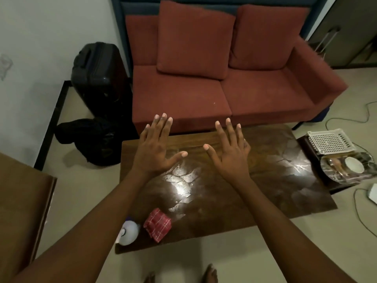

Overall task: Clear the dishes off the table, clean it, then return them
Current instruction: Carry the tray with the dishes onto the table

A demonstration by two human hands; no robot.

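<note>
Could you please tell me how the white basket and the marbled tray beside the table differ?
The basket is white perforated plastic; the marbled tray is dark and veined. The basket shows nothing in it, while the marbled tray carries a white bowl. The basket lies farther from the person than the marbled tray. Both rest on the low dark stand right of the wooden table.

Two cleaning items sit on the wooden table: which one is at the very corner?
The white bottle, at the near left corner; the red checked cloth lies beside it, further in from the edge.
</note>
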